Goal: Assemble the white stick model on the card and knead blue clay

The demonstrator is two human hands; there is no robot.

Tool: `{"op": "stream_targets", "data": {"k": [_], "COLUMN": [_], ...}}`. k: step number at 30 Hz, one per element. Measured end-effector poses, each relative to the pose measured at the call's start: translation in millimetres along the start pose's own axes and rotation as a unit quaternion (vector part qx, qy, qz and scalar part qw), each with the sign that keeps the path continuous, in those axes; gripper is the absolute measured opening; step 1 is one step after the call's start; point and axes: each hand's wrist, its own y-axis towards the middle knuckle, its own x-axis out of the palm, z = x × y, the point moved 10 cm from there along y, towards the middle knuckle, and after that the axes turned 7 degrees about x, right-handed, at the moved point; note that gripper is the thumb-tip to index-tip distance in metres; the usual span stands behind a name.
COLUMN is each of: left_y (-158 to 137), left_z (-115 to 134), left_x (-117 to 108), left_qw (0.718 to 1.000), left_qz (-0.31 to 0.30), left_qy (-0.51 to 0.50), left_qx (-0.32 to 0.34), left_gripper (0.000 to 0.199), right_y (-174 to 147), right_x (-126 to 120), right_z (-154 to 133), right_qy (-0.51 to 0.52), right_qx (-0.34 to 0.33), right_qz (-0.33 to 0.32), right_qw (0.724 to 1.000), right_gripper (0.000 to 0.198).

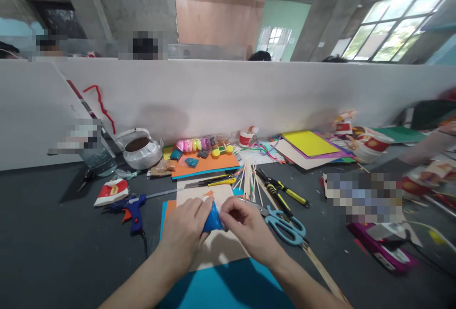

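Observation:
A small, shiny blue packet (213,219) sits between my two hands, and it looks like plastic-wrapped modelling clay. My left hand (188,226) is wrapped round its left side and hides much of it. At its right edge, the thumb and fingers of my right hand (244,226) are pinched together on the packet. Below the hands lie a beige sheet (223,247) and a larger blue sheet (228,287). Just right of my right hand rest light-blue-handled scissors (287,228). A yellow utility knife (212,182) lies beyond the hands.
To the left lie a blue glue gun (133,211) and a white basket (142,154). Behind are clay packets (192,145) on orange card (210,166), wooden sticks (247,176), black-yellow pliers (285,192) and coloured sheets (309,143). A magenta device (384,249) is at right, before a white partition (221,95).

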Motion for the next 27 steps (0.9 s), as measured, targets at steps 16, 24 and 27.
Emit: {"op": "stream_targets", "data": {"k": [16, 24, 27], "left_y": [-68, -82, -83], "left_z": [1, -10, -12], "left_x": [24, 41, 49], "left_qw": [0.977, 0.960, 0.956], "left_qz": [0.173, 0.223, 0.217], "left_qy": [-0.125, -0.170, -0.193], "left_qx": [-0.015, -0.023, -0.044], "left_gripper": [0.053, 0.046, 0.043], "right_y": [96, 230, 235], "right_x": [-63, -105, -104], "right_z": [45, 142, 160], "right_qy": [-0.244, -0.384, -0.399], "right_qx": [0.020, 0.118, 0.115], "right_qz": [0.041, 0.036, 0.018], "right_qw": [0.969, 0.915, 0.910], "right_gripper": [0.016, 0.027, 0.028]}}
